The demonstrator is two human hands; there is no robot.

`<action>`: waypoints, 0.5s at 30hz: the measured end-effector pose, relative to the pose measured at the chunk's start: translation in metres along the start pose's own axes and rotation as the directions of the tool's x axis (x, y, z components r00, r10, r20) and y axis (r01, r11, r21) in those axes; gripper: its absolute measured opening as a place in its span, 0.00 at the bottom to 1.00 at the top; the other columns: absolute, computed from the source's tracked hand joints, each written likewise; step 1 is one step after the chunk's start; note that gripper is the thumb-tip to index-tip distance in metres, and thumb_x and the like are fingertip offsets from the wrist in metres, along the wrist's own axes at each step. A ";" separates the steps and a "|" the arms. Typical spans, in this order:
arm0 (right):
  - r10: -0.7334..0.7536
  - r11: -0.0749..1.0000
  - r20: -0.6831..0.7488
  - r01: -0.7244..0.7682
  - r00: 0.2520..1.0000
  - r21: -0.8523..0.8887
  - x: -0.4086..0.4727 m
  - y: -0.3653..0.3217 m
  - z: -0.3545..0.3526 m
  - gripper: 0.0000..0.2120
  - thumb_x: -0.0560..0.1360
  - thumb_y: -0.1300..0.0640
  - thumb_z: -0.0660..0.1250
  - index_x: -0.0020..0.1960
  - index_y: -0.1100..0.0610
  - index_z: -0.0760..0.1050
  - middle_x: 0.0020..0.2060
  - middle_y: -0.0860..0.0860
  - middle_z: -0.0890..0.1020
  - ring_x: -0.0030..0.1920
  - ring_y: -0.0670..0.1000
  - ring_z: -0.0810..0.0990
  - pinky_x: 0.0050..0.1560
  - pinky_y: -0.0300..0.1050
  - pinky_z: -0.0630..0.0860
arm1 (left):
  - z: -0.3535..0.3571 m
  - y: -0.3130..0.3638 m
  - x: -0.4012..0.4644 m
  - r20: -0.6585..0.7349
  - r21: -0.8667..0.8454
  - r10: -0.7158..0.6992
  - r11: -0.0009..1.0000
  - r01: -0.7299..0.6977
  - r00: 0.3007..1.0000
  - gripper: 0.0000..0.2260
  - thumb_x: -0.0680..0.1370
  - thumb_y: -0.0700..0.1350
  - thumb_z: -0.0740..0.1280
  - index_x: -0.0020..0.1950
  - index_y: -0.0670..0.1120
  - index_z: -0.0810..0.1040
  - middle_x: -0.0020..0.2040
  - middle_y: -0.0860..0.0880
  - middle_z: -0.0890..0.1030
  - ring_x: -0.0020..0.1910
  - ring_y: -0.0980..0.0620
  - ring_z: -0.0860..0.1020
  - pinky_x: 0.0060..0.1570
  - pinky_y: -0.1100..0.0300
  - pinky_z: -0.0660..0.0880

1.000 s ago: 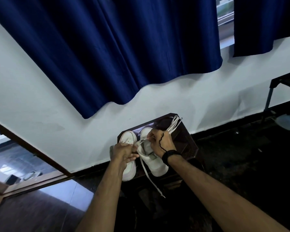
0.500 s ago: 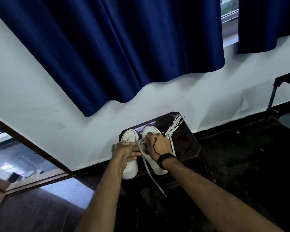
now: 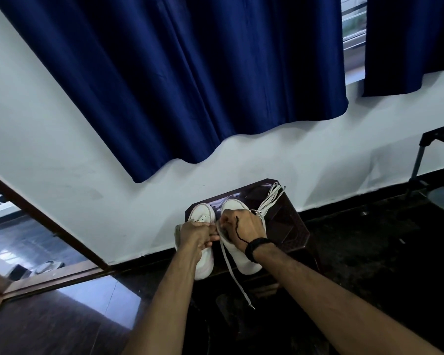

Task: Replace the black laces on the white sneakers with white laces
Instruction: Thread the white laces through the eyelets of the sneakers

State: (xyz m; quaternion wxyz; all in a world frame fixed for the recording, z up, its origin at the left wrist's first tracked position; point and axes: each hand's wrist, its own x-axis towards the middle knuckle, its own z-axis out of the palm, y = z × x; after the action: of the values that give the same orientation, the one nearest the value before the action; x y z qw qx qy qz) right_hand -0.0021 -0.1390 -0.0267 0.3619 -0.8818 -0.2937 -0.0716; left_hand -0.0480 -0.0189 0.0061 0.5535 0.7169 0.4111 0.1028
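Left hand point(image 3: 198, 233) and right hand point(image 3: 241, 228), lower centre: both pinching flat white lace point(image 3: 232, 272) over white sneakers point(image 3: 246, 265) on dark wooden tabletop point(image 3: 290, 224).

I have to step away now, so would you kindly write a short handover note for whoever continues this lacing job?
Left hand: pinches the white lace beside the right sneaker.
Right hand: fingers curled at that sneaker's eyelets, black lace draped over its back.
Both sneakers stand on the dark stool; spare white laces lie behind.
Done: black lace looks to be off this shoe.
Left: finish threading; left sneaker unclear.
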 end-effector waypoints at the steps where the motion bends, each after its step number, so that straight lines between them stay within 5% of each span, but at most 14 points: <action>1: -0.020 0.999 -0.004 0.020 1.000 -0.042 -0.001 -0.001 -0.003 0.21 0.71 0.42 0.49 0.47 0.51 0.76 0.41 0.53 0.82 0.45 0.59 0.80 0.42 0.48 0.72 | 0.003 0.001 -0.001 -0.013 0.028 0.021 0.999 -0.021 1.000 0.10 0.79 0.34 0.60 0.40 0.41 0.76 0.32 0.45 0.80 0.20 0.56 0.76 0.19 0.68 0.67; 4: -0.092 0.953 0.039 0.100 0.995 -0.287 0.003 0.001 -0.022 0.14 0.76 0.49 0.58 0.55 0.52 0.77 0.48 0.56 0.81 0.51 0.59 0.79 0.48 0.47 0.72 | 0.007 -0.001 0.001 -0.087 0.051 0.086 0.995 -0.082 0.993 0.09 0.79 0.36 0.61 0.40 0.40 0.77 0.31 0.44 0.80 0.25 0.51 0.77 0.24 0.63 0.72; 7: -0.026 0.928 0.102 0.062 0.994 -0.367 0.013 0.012 -0.047 0.15 0.75 0.55 0.62 0.60 0.51 0.76 0.54 0.57 0.78 0.56 0.58 0.77 0.54 0.47 0.73 | 0.007 -0.002 0.002 -0.110 -0.111 0.118 0.985 -0.130 0.987 0.05 0.81 0.36 0.57 0.47 0.40 0.72 0.34 0.43 0.78 0.24 0.51 0.77 0.24 0.62 0.75; 12: -0.014 0.986 -0.006 0.013 1.000 -0.169 0.043 0.018 -0.058 0.13 0.72 0.62 0.64 0.55 0.56 0.78 0.51 0.56 0.78 0.57 0.58 0.72 0.53 0.45 0.71 | 0.002 0.005 -0.010 0.021 -0.406 0.011 0.914 -0.002 1.000 0.08 0.83 0.34 0.52 0.52 0.35 0.70 0.37 0.39 0.77 0.35 0.47 0.78 0.39 0.55 0.81; 15: -0.010 0.986 -0.081 0.023 0.997 0.162 0.047 0.001 -0.050 0.18 0.66 0.69 0.62 0.52 0.58 0.79 0.49 0.57 0.76 0.51 0.58 0.74 0.50 0.40 0.70 | -0.005 0.002 -0.008 0.032 -0.429 -0.018 0.903 0.030 0.999 0.10 0.83 0.35 0.52 0.49 0.34 0.72 0.39 0.37 0.79 0.37 0.43 0.80 0.33 0.59 0.82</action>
State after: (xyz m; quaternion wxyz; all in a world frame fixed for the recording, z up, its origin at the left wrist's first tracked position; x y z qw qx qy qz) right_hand 0.0408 -0.1514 0.0250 0.4435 -0.8432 -0.2914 -0.0856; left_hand -0.0558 -0.0208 0.0120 0.7047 0.5737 0.3794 0.1741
